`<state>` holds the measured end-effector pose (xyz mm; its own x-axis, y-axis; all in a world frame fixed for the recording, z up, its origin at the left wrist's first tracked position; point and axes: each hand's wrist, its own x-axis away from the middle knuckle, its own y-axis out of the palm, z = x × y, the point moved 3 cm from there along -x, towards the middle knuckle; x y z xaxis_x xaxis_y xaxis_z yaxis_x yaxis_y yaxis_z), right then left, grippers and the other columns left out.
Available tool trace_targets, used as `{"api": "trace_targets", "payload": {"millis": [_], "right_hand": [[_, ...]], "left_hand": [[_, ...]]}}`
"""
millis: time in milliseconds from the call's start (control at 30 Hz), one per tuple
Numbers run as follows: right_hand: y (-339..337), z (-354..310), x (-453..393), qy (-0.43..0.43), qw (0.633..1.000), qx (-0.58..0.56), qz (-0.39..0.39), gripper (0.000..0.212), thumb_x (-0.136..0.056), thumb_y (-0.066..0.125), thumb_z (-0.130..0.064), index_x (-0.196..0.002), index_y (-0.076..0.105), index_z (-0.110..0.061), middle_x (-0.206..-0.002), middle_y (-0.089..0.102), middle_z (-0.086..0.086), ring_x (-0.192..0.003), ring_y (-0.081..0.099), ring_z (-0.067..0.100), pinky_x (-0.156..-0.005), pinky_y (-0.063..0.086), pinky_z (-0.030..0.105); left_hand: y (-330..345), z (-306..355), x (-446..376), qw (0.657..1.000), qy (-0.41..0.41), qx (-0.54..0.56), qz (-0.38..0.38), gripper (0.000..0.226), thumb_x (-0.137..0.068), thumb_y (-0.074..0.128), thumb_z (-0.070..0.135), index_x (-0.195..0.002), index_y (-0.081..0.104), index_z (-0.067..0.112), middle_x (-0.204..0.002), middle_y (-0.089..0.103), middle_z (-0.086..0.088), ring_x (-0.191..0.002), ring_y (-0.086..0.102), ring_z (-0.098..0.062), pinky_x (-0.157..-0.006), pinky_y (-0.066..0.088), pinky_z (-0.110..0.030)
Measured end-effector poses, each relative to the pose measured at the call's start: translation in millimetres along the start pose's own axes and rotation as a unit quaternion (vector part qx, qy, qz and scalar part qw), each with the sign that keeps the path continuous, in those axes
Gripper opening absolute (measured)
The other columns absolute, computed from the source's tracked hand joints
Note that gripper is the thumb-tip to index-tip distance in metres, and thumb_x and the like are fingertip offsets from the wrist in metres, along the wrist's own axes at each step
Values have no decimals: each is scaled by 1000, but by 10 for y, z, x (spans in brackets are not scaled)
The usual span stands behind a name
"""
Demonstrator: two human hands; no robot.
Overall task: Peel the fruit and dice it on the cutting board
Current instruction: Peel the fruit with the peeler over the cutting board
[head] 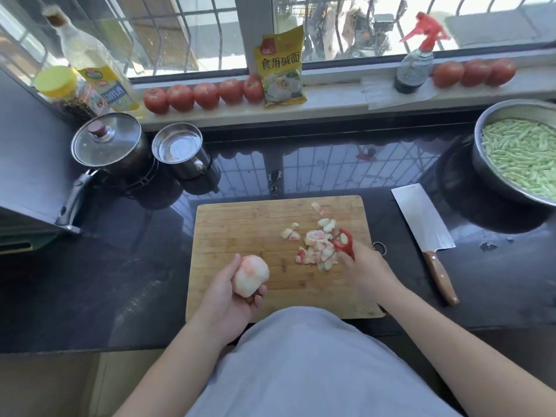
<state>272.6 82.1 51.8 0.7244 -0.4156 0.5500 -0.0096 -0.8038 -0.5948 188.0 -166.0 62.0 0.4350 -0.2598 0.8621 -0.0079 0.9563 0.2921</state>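
Left hand [231,291] cups the peeled fruit [251,275] above the cutting board's [240,224] near-left corner; right hand [365,266] grips the red peeler [344,240] over the peelings [316,248]; we expect wet, slippery, soft flesh; hold its sides gently.

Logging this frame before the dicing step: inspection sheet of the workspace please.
Surface: dark glossy counter, wooden cutting board on it.
Job's things: peeled fruit in left hand; peel scraps on board; cleaver right of board.
Clutter: lidded pot, steel cup, bowl of greens.
Grippers: left hand holds fruit; right hand grips red peeler.
Cables: nothing seen.
Surroundings: tomatoes, bottles on windowsill.
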Motion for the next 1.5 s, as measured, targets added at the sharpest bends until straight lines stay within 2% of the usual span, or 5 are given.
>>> {"api": "trace_targets", "payload": {"millis": [133,300,500,900,1500], "right_hand": [[-7,-27,105,-32,985,-157,64,10,-105,46,-34,-100,55,-33,-82,65,1,-65,61,20,-65,54,41],[234,291,120,15,996,15,92,29,-106,41,-43,-124,51,-23,-119,60,6,-104,57,40,-77,40,43],[382,524,319,-31,980,175,91,25,-109,36,-39,-107,48,-17,-99,63,4,-87,65,39,-64,44,42],[202,478,84,-14,992,80,96,23,-105,43,-32,-122,52,-20,-110,62,6,-98,61,40,-80,49,48],[-368,-320,-2152,-142,943,275,124,30,-84,63,-2,-113,67,-8,-113,51,23,-109,49,44,-92,45,50]], "left_hand": [[-86,-31,6,1000,-15,15,16,40,-105,52,46,-121,66,12,-89,71,-12,-65,59,-22,-52,46,-27],[-136,-101,16,998,-32,43,43,39,-105,50,44,-124,64,12,-93,69,-13,-65,59,-24,-53,46,-27],[-192,-98,53,997,-24,52,41,44,-106,46,45,-125,66,11,-96,69,-14,-70,61,-23,-58,46,-27],[18,9,190,997,-27,63,-28,36,-109,39,33,-114,65,9,-94,67,-16,-60,51,-19,-45,39,-24],[-139,4,240,987,-13,155,37,49,-102,51,50,-115,65,4,-94,66,-20,-63,62,-21,-50,55,-25]]}}
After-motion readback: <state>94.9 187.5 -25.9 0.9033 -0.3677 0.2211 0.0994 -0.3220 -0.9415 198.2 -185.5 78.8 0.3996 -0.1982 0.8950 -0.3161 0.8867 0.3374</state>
